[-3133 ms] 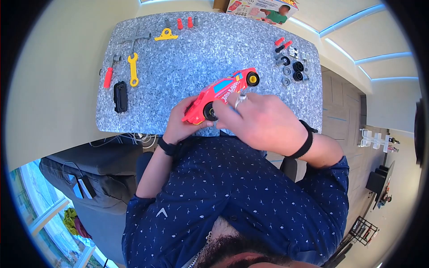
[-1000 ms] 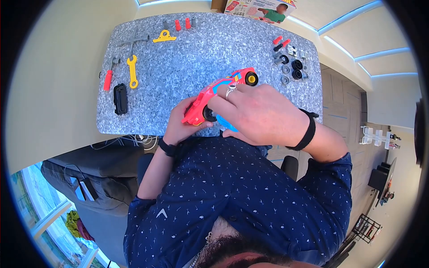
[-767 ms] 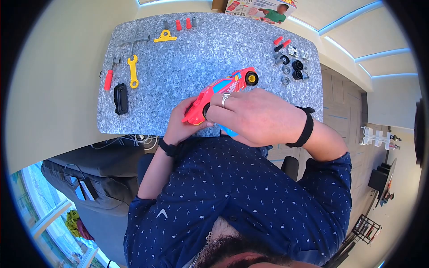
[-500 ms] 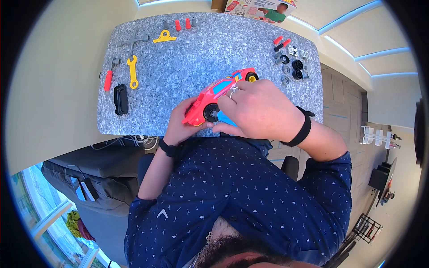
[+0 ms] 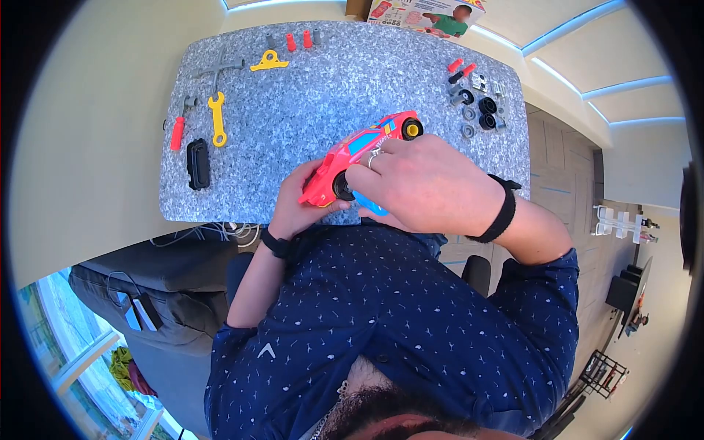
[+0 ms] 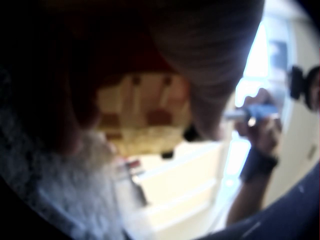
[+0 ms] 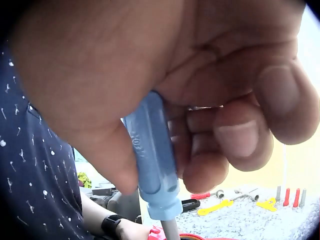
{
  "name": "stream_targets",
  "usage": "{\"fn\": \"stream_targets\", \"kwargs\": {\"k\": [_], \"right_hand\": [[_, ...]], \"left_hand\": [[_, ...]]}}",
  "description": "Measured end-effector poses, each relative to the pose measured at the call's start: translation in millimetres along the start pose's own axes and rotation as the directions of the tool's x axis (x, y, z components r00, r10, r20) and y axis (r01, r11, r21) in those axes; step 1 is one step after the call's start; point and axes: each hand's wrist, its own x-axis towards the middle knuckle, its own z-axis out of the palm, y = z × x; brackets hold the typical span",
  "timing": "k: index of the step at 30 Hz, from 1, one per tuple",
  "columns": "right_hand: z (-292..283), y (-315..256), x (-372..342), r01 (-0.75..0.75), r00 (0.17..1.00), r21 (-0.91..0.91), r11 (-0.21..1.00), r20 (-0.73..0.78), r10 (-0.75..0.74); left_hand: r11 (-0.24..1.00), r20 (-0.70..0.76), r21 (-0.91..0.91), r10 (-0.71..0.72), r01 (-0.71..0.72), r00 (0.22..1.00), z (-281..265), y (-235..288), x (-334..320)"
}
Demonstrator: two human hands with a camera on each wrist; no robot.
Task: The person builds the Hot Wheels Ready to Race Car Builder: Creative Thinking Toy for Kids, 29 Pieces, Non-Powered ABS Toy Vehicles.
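My left hand [image 5: 295, 198] grips the rear end of a red toy car [image 5: 359, 150] and holds it slantwise near the table's front edge, with a wheel side toward me. In my right hand [image 5: 429, 183] is a blue toy screwdriver [image 7: 152, 155], its handle between thumb and fingers. Its grey shaft [image 7: 171, 229] points down to the car in the right wrist view. In the head view the screwdriver meets the car at the near black wheel [image 5: 342, 186], partly behind my right fingers. The left wrist view is dark and blurred, with the car's pale underside [image 6: 145, 110] between my fingers.
On the speckled table [image 5: 293, 110], a yellow wrench [image 5: 218, 119], a red-handled tool [image 5: 178, 133] and a black part [image 5: 198, 163] lie left. A yellow piece [image 5: 270, 61] sits farther back. Small black wheels [image 5: 487, 114] and other parts lie right. A printed box [image 5: 429, 16] stands behind.
My right hand shifts and turns about the screwdriver at the near wheel, the handle showing differently from frame to frame. The left hand and the car stay almost in place.
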Motion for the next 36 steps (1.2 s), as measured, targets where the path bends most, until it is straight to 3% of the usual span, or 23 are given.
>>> {"fn": "stream_targets", "kwargs": {"k": [3, 6, 10, 12, 15, 18, 21, 24, 27, 33, 36], "right_hand": [[2.9, 1.7, -1.0, 0.008, 0.997, -0.016, 1.000, 0.079, -0.007], [8.2, -1.6, -1.9, 0.007, 0.991, -0.005, 1.000, -0.135, -0.008], [17.6, 9.8, 5.9, 0.209, 0.936, 0.177, 0.962, -0.320, -0.144], [28.6, 19.2, 7.6, 0.302, 0.932, 0.310, 0.902, -0.297, -0.210], [26.2, 17.9, 5.5, 0.292, 0.943, 0.332, 0.897, -0.259, -0.211], [14.1, 2.4, -3.3, 0.180, 0.974, 0.129, 0.975, -0.165, -0.158], [12.2, -6.0, -5.9, 0.101, 0.982, -0.033, 0.994, -0.155, -0.105], [13.2, -9.9, -3.3, 0.018, 0.997, -0.046, 0.999, -0.079, -0.021], [22.1, -16.4, -4.8, 0.059, 0.955, -0.179, 0.982, -0.277, -0.108], [12.3, -26.8, -3.4, -0.055, 0.996, -0.159, 0.986, -0.077, 0.043], [16.0, -30.5, -4.3, -0.058, 0.997, -0.190, 0.980, -0.059, 0.048]], "left_hand": [[0.999, -0.005, -0.011, -0.034, 0.034, 0.999, 1.2, -3.2, -1.3], [0.999, -0.002, -0.027, -0.034, 0.034, 0.999, 0.4, 1.0, -0.6], [0.997, 0.026, -0.072, -0.034, 0.036, 0.999, 0.9, -11.3, -0.1], [0.994, 0.058, -0.059, -0.085, 0.088, 0.995, -2.1, -11.3, 0.0], [0.997, 0.041, -0.029, -0.065, 0.066, 0.997, -2.0, -11.4, -0.8], [1.000, 0.002, 0.016, 0.008, -0.008, 1.000, -0.4, -8.7, -1.6], [1.000, -0.003, 0.000, -0.005, 0.005, 1.000, 1.6, -7.0, -0.8], [1.000, -0.001, -0.009, 0.000, 0.000, 1.000, 1.2, -13.0, -1.2], [1.000, -0.003, 0.001, -0.004, 0.004, 1.000, 0.3, -10.5, -1.5], [1.000, -0.010, 0.030, -0.009, 0.009, 1.000, 1.7, -9.8, -0.7], [0.999, -0.005, 0.033, -0.015, 0.015, 1.000, 1.5, -9.7, -0.4]]}}
